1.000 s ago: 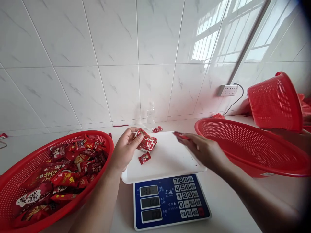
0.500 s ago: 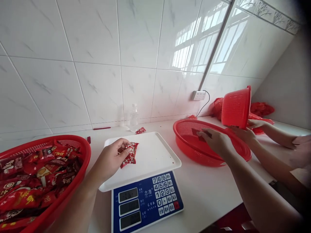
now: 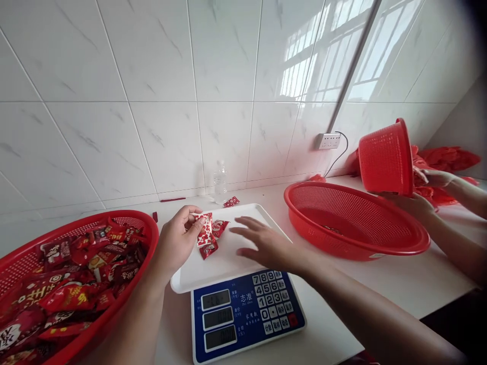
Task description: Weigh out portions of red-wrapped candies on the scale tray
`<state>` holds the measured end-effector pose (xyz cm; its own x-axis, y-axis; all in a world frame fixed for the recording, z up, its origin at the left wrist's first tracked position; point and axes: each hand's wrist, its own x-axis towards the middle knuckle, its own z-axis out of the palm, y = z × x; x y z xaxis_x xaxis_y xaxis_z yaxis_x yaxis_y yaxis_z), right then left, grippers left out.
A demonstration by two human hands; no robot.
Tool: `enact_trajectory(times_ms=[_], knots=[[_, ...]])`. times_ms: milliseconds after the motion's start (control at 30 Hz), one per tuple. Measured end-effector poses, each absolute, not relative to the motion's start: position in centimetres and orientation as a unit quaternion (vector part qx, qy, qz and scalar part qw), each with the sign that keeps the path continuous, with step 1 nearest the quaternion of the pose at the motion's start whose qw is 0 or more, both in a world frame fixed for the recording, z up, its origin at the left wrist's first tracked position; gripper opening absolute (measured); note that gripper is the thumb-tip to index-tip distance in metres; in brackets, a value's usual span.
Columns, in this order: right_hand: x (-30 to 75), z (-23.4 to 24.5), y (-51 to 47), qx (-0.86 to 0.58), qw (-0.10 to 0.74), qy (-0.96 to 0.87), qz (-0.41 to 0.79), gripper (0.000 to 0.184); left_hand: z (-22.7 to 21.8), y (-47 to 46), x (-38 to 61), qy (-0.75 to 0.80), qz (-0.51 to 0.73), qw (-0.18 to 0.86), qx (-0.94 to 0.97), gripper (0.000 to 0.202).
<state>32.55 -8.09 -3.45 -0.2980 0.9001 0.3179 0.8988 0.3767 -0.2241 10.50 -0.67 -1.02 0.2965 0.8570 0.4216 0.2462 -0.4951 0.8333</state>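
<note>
My left hand [image 3: 181, 234] pinches a red-and-white snack packet [image 3: 205, 229] above the left part of the scale's white tray [image 3: 238, 263]. Two more red packets show beside and below it, one to the right [image 3: 219, 228] and one underneath [image 3: 208, 249]; whether they are also gripped or rest on the tray I cannot tell. My right hand [image 3: 264, 243] hovers over the tray's right side, fingers spread, holding nothing. Below the tray is the blue scale panel [image 3: 247, 314] with keys and displays. A red basket [image 3: 342, 243] stands to the right, with small dark packets at its bottom.
At the left, another red basket [image 3: 150, 223] is heaped with snack packets. A clear bottle [image 3: 219, 185] and a loose packet [image 3: 231, 202] are behind the tray. Another person's hands [image 3: 411, 205] tilt a red basket [image 3: 386, 157] at the right, near a power strip [image 3: 328, 141].
My right hand has let go of a dark red packet at the right basket and moved left over the tray. More packets show at my left hand. The view has shifted slightly left.
</note>
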Motion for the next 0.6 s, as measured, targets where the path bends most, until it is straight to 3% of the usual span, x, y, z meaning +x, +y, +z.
enact_trajectory(times_ms=[100, 167, 367, 600], knots=[[29.6, -3.0, -6.4, -0.510, 0.149, -0.844, 0.068, 0.067, -0.9, -0.6, 10.4, 0.378, 0.458, 0.333, 0.732, 0.021], [28.4, -2.9, -5.2, -0.511, 0.115, -0.848, 0.078, 0.070, -0.9, -0.6, 10.3, 0.376, 0.451, 0.332, 0.738, 0.022], [27.9, -3.9, -3.6, -0.491, 0.107, -0.864, 0.026, 0.027, -0.8, -0.7, 10.3, 0.397, 0.422, 0.315, 0.752, 0.025], [31.0, -4.5, -5.5, -0.499, 0.173, -0.848, -0.034, 0.021, -1.3, -0.7, 10.4, 0.391, 0.396, 0.309, 0.771, 0.025]])
